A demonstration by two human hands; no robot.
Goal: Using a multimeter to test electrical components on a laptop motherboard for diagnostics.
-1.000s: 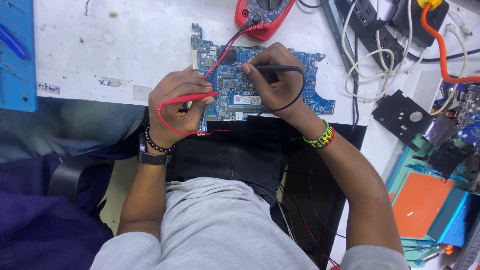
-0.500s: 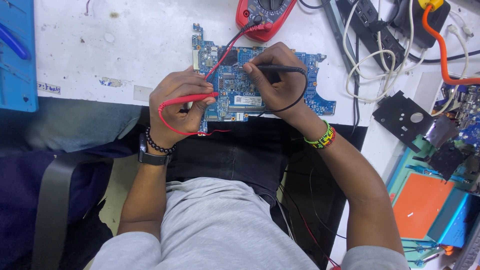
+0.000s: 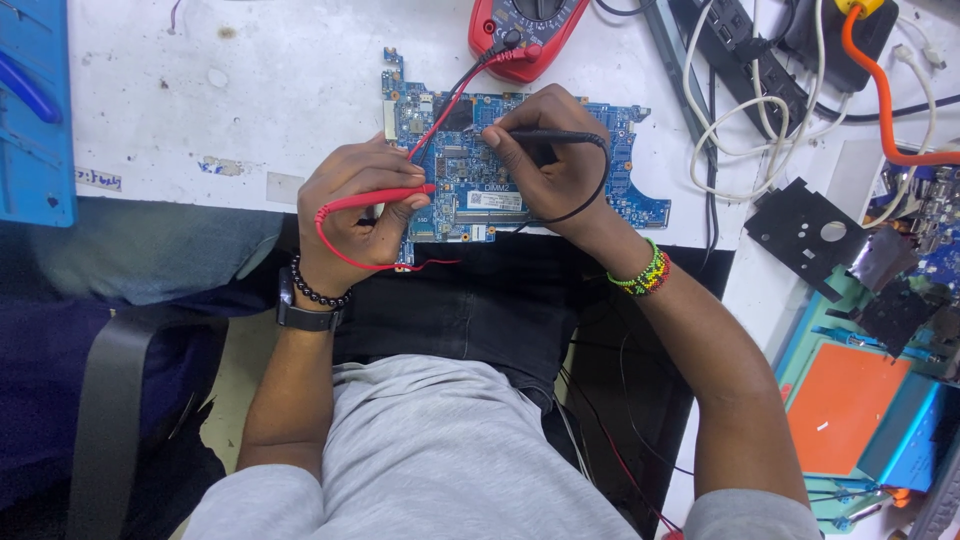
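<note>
A blue circuit board (image 3: 620, 150) lies flat on the white table (image 3: 270, 90), near its front edge. My left hand (image 3: 355, 205) grips a red test probe (image 3: 385, 198), tip pointing right onto the board's left part. My right hand (image 3: 550, 160) pinches a black test probe (image 3: 560, 134), tip pointing left onto the board's middle. Red and black leads run up from both probes to a red multimeter (image 3: 525, 30) at the table's far edge. My left wrist wears a dark watch and a bead bracelet, my right wrist a striped bead band.
A blue mat (image 3: 35, 110) covers the table's left end. Right of the board lie white cables (image 3: 725, 120), a black power strip (image 3: 730, 50), an orange cable (image 3: 880, 90), a black metal bracket (image 3: 805, 235) and an orange pad (image 3: 845, 405). A strap (image 3: 105, 400) hangs at lower left.
Both hands and probes stay put on the board. At lower left, a dark strap has come into view beside my leg.
</note>
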